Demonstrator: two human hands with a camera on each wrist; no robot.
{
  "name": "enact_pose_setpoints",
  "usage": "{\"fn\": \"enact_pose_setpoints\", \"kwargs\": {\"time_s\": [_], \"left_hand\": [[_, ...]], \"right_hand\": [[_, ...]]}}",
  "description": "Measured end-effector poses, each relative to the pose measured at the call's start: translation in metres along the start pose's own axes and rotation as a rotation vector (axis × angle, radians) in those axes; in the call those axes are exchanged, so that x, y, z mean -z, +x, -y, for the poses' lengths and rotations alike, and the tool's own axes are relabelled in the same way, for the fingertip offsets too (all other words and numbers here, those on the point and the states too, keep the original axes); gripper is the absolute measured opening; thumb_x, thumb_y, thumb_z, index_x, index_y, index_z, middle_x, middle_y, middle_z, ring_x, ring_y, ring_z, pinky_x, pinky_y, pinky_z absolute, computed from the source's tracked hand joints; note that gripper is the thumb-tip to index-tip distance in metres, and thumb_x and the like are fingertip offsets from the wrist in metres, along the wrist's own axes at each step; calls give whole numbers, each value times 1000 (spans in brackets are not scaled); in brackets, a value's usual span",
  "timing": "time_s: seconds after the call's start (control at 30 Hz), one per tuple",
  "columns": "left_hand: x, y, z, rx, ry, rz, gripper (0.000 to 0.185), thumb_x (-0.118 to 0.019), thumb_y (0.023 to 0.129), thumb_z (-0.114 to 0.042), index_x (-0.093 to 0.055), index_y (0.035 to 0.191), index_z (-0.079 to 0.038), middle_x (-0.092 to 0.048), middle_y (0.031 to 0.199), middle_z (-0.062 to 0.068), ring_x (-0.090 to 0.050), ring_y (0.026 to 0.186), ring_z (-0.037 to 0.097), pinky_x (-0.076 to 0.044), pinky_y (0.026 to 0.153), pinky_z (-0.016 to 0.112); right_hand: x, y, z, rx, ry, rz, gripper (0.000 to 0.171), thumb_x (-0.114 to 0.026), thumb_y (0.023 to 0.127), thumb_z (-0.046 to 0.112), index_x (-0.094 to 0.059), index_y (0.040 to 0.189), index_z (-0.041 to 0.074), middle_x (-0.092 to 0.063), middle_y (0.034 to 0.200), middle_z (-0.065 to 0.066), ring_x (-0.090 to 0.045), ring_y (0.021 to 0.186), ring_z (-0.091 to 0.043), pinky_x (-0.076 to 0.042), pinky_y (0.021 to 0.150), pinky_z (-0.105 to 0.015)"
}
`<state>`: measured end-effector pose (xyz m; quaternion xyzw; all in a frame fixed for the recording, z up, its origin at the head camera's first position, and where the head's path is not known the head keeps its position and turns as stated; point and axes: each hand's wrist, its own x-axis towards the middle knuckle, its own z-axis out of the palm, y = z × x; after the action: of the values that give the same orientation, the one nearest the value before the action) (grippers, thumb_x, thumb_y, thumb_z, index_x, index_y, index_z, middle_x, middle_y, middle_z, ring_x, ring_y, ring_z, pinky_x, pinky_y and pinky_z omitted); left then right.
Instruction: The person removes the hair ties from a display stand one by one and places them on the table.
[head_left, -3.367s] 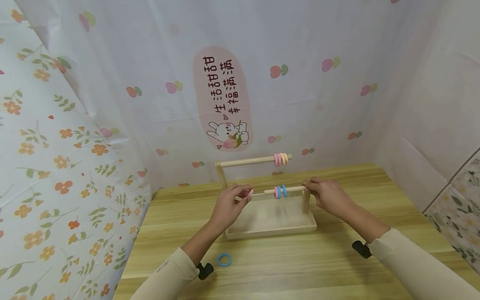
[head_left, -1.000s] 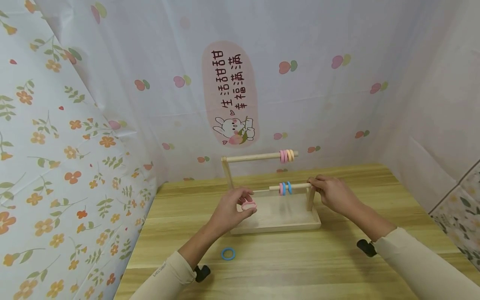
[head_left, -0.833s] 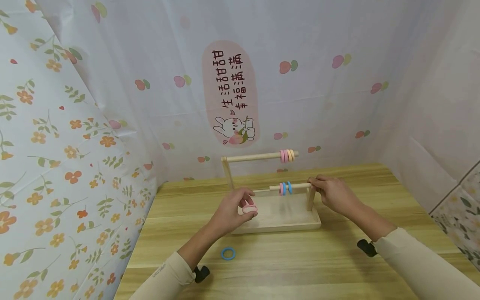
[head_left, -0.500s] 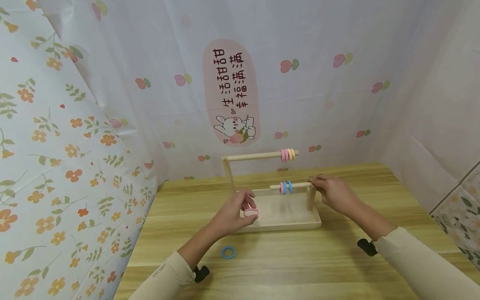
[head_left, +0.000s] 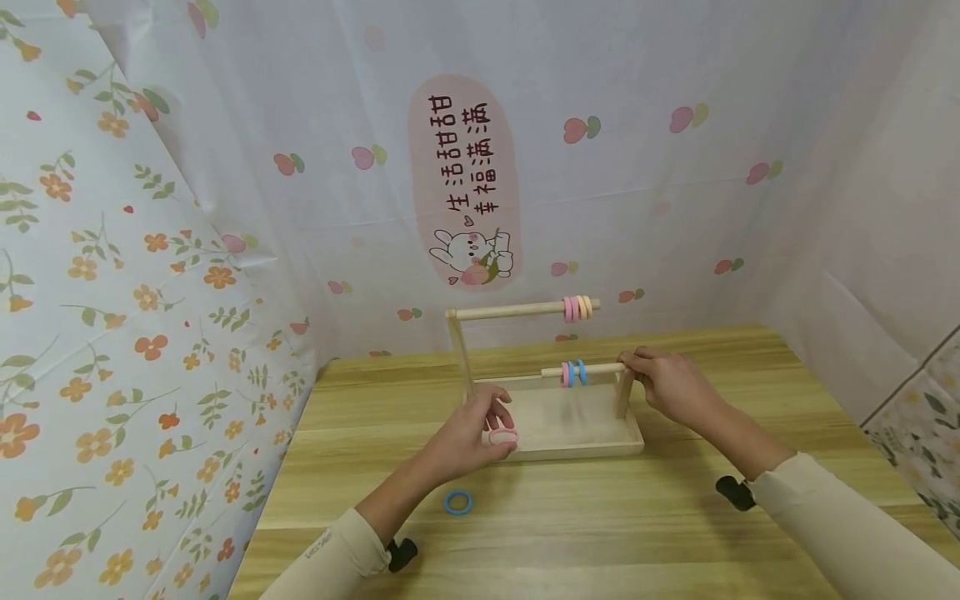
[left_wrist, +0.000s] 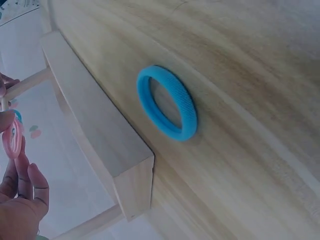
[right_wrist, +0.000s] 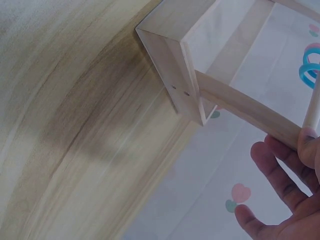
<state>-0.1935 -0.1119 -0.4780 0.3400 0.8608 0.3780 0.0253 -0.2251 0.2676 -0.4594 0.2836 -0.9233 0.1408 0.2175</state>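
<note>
I see my left hand point(head_left: 472, 435) pinching a small pink plastic ring point(head_left: 499, 437) just in front of the wooden rack with two rods point(head_left: 555, 440), at its left corner. My right hand point(head_left: 663, 385) holds the right end of the lower rod. A blue plastic ring point(head_left: 457, 502) lies on the wooden table point(head_left: 600, 533), near the rack's front.

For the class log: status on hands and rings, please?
Left hand pinches pink ring over tray. Right hand grips lower rod. Blue ring lies loose on table.
</note>
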Motion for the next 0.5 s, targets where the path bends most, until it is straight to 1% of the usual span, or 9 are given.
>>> {"fn": "enact_pose_setpoints", "kwargs": {"time_s": [0.1, 0.2, 0.33, 0.5], "left_hand": [[-3, -2, 2, 26, -10, 19, 58, -85, 98, -11, -48, 142, -10, -75, 113, -1, -65, 97, 11, -57, 90, 27], [-6, -4, 3, 44, -3, 35, 59, -86, 97, -10, -47, 142, -11, -75, 113, -2, -64, 99, 11, -56, 91, 27], [-8, -6, 4, 48, 1, 45, 60, -86, 96, -10, -48, 142, -10, -75, 114, -3, -64, 100, 15, -55, 90, 27], [-10, -10, 6, 45, -30, 87, 59, -83, 100, -12, -46, 145, -11, -75, 114, -1, -67, 97, 18, -56, 84, 23]], "right_hand": [[1, 0, 1, -11, -3, 15, 28, -76, 95, -10, -82, 122, -3, -81, 107, -15, -70, 69, -21, -44, 56, -28], [2, 0, 1, -15, -9, 22, 27, -75, 96, -10, -81, 122, -3, -82, 108, -16, -74, 73, -25, -49, 57, -32], [3, 0, 2, -15, -10, 22, 25, -74, 98, -8, -82, 121, -3, -82, 109, -16, -79, 82, -32, -57, 60, -38], [3, 1, 3, -8, -5, 19, 24, -74, 98, -8, -82, 121, -4, -82, 110, -17, -80, 84, -33, -59, 62, -40]]}}
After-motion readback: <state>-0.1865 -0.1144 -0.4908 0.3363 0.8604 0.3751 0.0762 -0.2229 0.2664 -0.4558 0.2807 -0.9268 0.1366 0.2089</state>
